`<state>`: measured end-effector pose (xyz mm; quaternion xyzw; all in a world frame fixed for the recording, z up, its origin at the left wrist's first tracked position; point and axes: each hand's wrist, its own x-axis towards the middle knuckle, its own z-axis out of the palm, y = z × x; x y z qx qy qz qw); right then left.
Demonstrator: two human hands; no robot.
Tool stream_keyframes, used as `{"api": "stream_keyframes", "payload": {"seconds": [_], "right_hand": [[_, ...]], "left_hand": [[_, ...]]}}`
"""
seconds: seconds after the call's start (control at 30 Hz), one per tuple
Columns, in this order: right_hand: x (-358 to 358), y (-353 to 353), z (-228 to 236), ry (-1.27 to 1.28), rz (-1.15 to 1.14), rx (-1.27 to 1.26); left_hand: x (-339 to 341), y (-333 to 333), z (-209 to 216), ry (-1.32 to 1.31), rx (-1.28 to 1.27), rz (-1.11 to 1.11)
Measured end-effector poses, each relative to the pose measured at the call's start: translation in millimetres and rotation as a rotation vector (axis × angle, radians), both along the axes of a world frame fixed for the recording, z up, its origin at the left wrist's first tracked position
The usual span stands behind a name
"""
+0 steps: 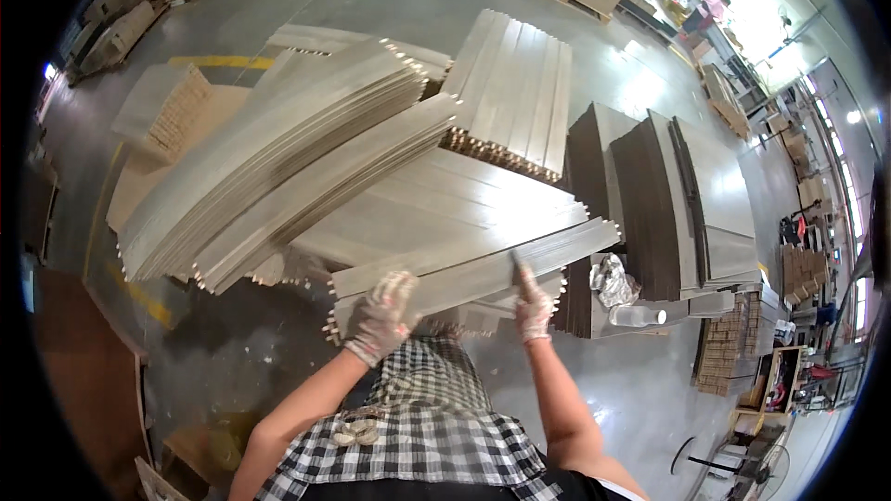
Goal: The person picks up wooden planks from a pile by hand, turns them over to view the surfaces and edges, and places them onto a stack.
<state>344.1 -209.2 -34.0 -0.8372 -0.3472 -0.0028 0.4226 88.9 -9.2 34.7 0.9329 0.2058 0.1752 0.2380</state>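
My left hand [383, 317], in a patterned work glove, grips a long grey plank [464, 280] near its left end, fingers over the top face. Further along the same plank, my right hand [532, 304] holds its near edge, also gloved, with darkened fingertips lying on the surface. The plank has toothed ends and slants up to the right across a pile of wider grey boards [436, 213] in front of me. The undersides of both hands are hidden.
Fanned stacks of grey planks [278, 148] lie to the left, and another stack [515, 83] stands beyond. On the right are upright-edged board stacks [715, 195], crumpled wrapping [613, 283] and a clear bottle [638, 316]. A fan [742, 468] stands lower right.
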Motion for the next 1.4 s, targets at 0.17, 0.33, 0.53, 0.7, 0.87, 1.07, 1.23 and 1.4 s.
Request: {"api": "stream_keyframes", "payload": {"seconds": [0.17,0.33,0.53,0.7,0.87,1.07,1.23,1.4], "right_hand": [[158,-55,5,-0.137,-0.372,-0.056],[226,-107,13,0.053,-0.635,-0.041],[179,-131,-15,0.257,-0.571,0.274],[124,-101,11,0.650,-0.576,0.415],[104,-76,21,0.664,-0.453,0.445],[58,-67,15,0.793,-0.364,0.486],[-14,-40,34,0.353,-0.237,-0.190],[-54,12,54,0.287,0.253,-0.188]], "left_hand": [[96,-29,3,0.123,0.094,-0.212],[127,-35,2,0.208,0.012,-0.213],[99,-1,17,0.136,0.043,-0.126],[36,63,45,0.073,0.223,0.027],[-18,145,66,0.175,0.425,0.343],[-25,202,6,0.282,0.537,0.555],[13,126,15,-0.117,0.288,0.195],[33,0,3,0.312,0.118,-0.129]]}}
